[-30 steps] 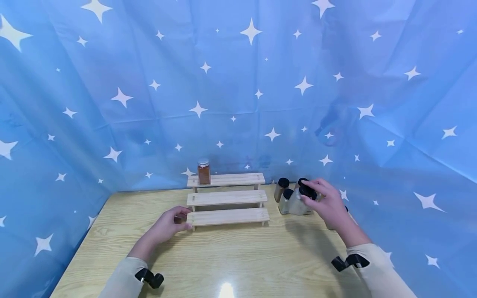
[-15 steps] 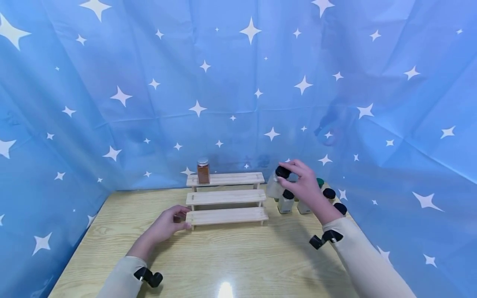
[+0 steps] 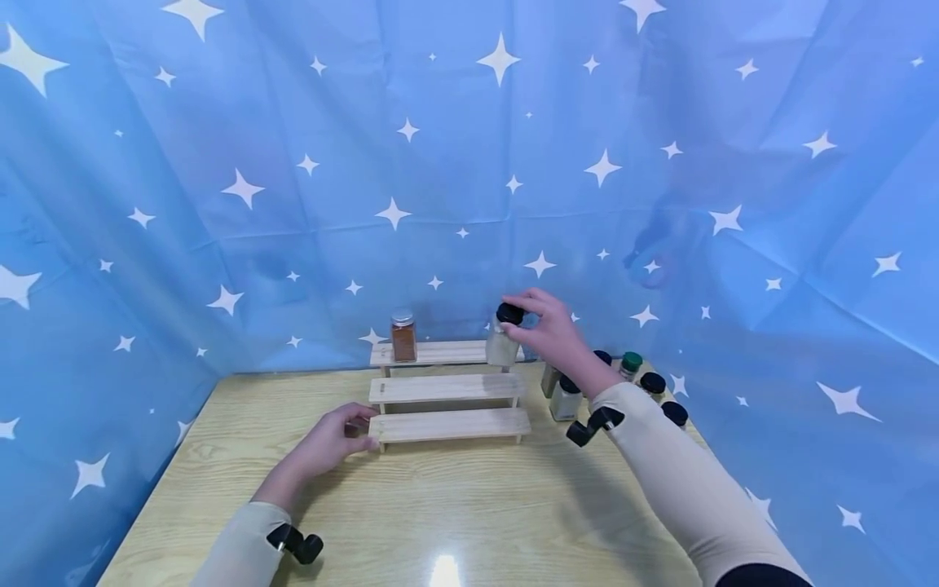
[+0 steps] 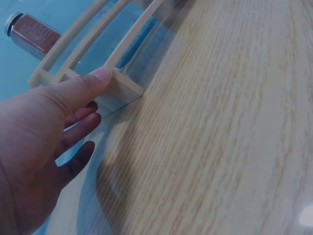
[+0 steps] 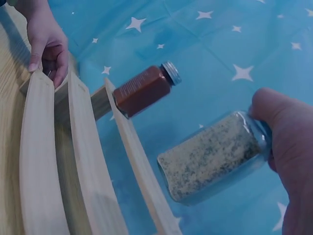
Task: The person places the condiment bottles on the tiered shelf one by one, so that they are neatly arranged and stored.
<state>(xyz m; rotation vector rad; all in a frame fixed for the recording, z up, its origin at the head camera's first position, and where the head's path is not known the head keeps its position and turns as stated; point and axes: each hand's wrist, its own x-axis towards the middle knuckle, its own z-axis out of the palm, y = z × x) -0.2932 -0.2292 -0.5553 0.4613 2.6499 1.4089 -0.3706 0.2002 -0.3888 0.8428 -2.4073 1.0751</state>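
My right hand (image 3: 546, 326) pinches the black cap of a glass spice jar (image 3: 502, 346) at the right end of the rack's top tier. Pale, speckled seasoning fills that jar (image 5: 210, 156); in the right wrist view its base looks slightly apart from the shelf. At the left end of the three-tier wooden rack (image 3: 449, 424), my left hand (image 3: 330, 447) holds the lowest tier, thumb on its front edge and fingers behind, as the left wrist view shows. A spice jar with reddish-brown contents and a silver lid (image 3: 403, 338) stands on the top tier's left end.
Several more spice jars stand right of the rack, among them a black-capped jar (image 3: 565, 399) and a green-capped jar (image 3: 629, 365); my right forearm partly hides them. A blue star-patterned curtain (image 3: 455, 163) hangs behind the wooden table (image 3: 440, 497).
My right hand has lifted the pale jar out of the group on the right and carried it left to the top tier. The left hand has stayed at the rack.
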